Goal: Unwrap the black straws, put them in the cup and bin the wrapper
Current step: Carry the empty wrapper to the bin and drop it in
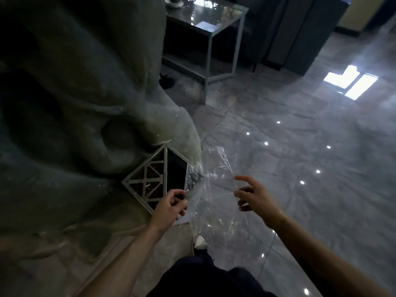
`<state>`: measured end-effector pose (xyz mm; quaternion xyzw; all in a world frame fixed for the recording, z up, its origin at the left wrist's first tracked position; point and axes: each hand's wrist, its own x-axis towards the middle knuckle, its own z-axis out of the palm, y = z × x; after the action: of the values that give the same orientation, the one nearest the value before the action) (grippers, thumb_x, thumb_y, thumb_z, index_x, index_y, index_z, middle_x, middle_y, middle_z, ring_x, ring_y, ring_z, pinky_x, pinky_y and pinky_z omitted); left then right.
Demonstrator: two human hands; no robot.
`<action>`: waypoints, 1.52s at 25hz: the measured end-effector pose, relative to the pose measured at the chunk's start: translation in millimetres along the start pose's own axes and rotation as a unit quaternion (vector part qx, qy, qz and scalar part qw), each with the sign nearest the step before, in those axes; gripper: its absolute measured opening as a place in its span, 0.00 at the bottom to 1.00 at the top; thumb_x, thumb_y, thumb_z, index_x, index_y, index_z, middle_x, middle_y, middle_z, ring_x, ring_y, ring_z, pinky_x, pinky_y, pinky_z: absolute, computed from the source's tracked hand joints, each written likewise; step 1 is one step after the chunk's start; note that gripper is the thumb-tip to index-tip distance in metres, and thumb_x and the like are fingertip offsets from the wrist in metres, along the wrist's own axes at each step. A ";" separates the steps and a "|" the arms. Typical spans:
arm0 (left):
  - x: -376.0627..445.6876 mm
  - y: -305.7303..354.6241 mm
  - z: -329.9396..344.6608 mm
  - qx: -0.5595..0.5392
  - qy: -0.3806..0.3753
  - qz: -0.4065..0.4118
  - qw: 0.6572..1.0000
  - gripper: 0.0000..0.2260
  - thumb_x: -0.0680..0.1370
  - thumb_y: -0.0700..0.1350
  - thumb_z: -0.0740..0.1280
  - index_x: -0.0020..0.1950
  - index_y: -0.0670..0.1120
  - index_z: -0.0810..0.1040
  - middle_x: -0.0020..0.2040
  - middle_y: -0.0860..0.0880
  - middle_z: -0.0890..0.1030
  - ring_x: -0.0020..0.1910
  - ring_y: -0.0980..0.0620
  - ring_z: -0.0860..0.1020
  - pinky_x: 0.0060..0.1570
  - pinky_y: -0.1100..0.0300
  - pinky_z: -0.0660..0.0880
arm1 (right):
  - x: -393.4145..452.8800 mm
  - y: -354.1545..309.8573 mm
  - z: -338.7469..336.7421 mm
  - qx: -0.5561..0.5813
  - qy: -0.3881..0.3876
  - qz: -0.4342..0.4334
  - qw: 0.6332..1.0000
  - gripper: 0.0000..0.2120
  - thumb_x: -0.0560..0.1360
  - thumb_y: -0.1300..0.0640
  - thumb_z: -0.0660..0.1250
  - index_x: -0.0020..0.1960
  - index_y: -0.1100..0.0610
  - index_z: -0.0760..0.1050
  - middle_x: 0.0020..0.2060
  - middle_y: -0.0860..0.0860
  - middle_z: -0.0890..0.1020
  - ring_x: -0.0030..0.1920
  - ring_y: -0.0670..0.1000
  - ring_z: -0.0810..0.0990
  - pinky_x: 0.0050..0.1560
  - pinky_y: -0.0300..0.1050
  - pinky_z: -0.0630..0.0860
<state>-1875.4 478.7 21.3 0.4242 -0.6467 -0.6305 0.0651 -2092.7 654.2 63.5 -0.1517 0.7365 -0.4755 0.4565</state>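
— Now, what is being held, and by which of the hands?

— A clear plastic wrapper (211,189) is being pinched at its left edge by the left hand (170,205), the thumb and fingers being closed on the film. The sheet is being kept spread in the air between the two hands, crumpled and glinting.

— And the right hand (255,199)?

— It is being held open, fingers spread and lightly curled, just at the wrapper's right edge. Whether the fingertips are actually touching the film cannot be told — nothing is being gripped in it, as far as is shown.

— Where is the wrapper being held, relative to the bin?

— It is being held above the floor (300,168), just to the right of a bin (157,179) with a metal-framed, angular top; a dark opening is being shown on the bin's right half and a lattice pattern on its left. The wrapper's left part is overlapping the bin's right rim in the view, though it is not yet inside.

— What else is being shown?

— A large grey sculpted stone-like form (85,93) is rising behind and left of the bin. A metal-framed table (214,24) with a glossy top is standing farther back. A light shoe (199,242) and dark trousers are being seen below the wrapper. No straws or cup can be made out.
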 end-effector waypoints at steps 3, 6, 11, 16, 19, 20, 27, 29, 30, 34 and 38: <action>3.2 -1.2 -6.6 -0.033 0.037 -0.036 0.998 0.08 0.79 0.41 0.67 0.57 0.49 0.77 0.39 0.48 0.81 0.31 0.57 0.79 0.33 0.61 0.74 | 31.7 -16.2 9.3 -0.043 -0.041 0.015 0.998 0.18 0.76 0.60 0.67 0.61 0.42 0.74 0.51 0.56 0.80 0.41 0.52 0.82 0.40 0.42 0.82; -0.7 -8.7 -9.2 -0.068 0.075 -0.070 0.992 0.08 0.79 0.41 0.67 0.57 0.48 0.77 0.43 0.45 0.82 0.35 0.52 0.80 0.37 0.58 0.73 | 60.7 -28.1 20.9 -0.077 -0.093 0.029 0.992 0.19 0.76 0.61 0.67 0.62 0.42 0.74 0.50 0.57 0.81 0.39 0.51 0.82 0.39 0.42 0.82; -10.3 -23.2 5.5 -0.101 0.145 -0.138 0.975 0.07 0.79 0.41 0.67 0.56 0.49 0.77 0.40 0.48 0.83 0.31 0.58 0.80 0.32 0.65 0.72 | 105.9 -33.3 34.9 -0.128 -0.162 0.056 0.977 0.18 0.77 0.63 0.66 0.63 0.47 0.76 0.44 0.57 0.83 0.31 0.48 0.81 0.39 0.49 0.84; -10.1 -18.5 39.4 -0.200 0.205 -0.188 0.939 0.08 0.78 0.39 0.68 0.57 0.46 0.78 0.39 0.46 0.82 0.32 0.53 0.79 0.34 0.60 0.74 | 142.7 -38.0 28.4 -0.168 -0.214 0.109 0.956 0.17 0.76 0.63 0.66 0.62 0.49 0.77 0.42 0.56 0.83 0.30 0.48 0.79 0.34 0.44 0.81; 1.5 -18.5 57.7 -0.279 0.265 -0.222 0.896 0.08 0.77 0.37 0.70 0.55 0.44 0.79 0.36 0.45 0.82 0.29 0.52 0.79 0.32 0.60 0.76 | 161.9 -39.9 24.9 -0.192 -0.229 0.131 0.945 0.18 0.75 0.63 0.67 0.63 0.51 0.77 0.41 0.55 0.83 0.31 0.49 0.77 0.32 0.42 0.79; 6.2 -19.2 63.0 -0.307 0.287 -0.233 0.877 0.08 0.76 0.36 0.70 0.55 0.43 0.79 0.35 0.44 0.81 0.28 0.51 0.79 0.31 0.60 0.77 | 167.8 -40.6 25.2 -0.199 -0.234 0.137 0.942 0.18 0.75 0.63 0.67 0.63 0.51 0.77 0.41 0.55 0.83 0.30 0.49 0.77 0.31 0.41 0.78; 26.5 -31.9 79.2 -0.366 0.389 -0.270 0.801 0.05 0.75 0.37 0.71 0.47 0.46 0.81 0.43 0.39 0.80 0.34 0.47 0.80 0.30 0.56 0.79 | 190.9 -48.0 38.0 -0.198 -0.275 0.186 0.922 0.15 0.74 0.58 0.70 0.60 0.51 0.76 0.44 0.58 0.83 0.33 0.53 0.83 0.33 0.45 0.80; 36.5 -34.6 72.8 -0.359 0.383 -0.282 0.803 0.05 0.76 0.37 0.70 0.50 0.45 0.80 0.46 0.39 0.80 0.37 0.47 0.80 0.35 0.55 0.79 | 191.2 -53.3 34.1 -0.218 -0.294 0.196 0.910 0.15 0.74 0.56 0.71 0.60 0.49 0.75 0.48 0.59 0.83 0.36 0.56 0.85 0.36 0.48 0.81; 41.4 -35.5 68.1 -0.357 0.378 -0.288 0.804 0.06 0.77 0.37 0.69 0.53 0.44 0.79 0.45 0.40 0.80 0.37 0.48 0.79 0.33 0.57 0.79 | 191.1 -56.2 30.4 -0.223 -0.304 0.201 0.904 0.15 0.73 0.55 0.72 0.59 0.48 0.75 0.49 0.59 0.83 0.37 0.57 0.85 0.37 0.49 0.82; 60.1 -38.0 49.9 -0.358 0.371 -0.300 0.803 0.10 0.79 0.35 0.66 0.59 0.42 0.75 0.40 0.43 0.79 0.34 0.51 0.78 0.22 0.66 0.74 | 188.7 -66.2 15.0 -0.221 -0.352 0.221 0.882 0.19 0.70 0.57 0.75 0.58 0.46 0.77 0.50 0.59 0.85 0.41 0.59 0.86 0.38 0.49 0.82; 70.7 -37.6 44.1 -0.308 0.363 -0.319 0.819 0.12 0.79 0.40 0.66 0.63 0.43 0.75 0.43 0.42 0.81 0.34 0.50 0.78 0.27 0.60 0.74 | 190.9 -62.2 24.8 -0.220 -0.350 0.206 0.887 0.18 0.70 0.61 0.74 0.59 0.51 0.78 0.49 0.59 0.85 0.42 0.57 0.86 0.40 0.48 0.82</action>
<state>-1929.8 473.5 -51.9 0.7629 -0.1768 -0.5824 0.2180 -2188.2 483.5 11.6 -0.2497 0.6291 -0.1122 0.7275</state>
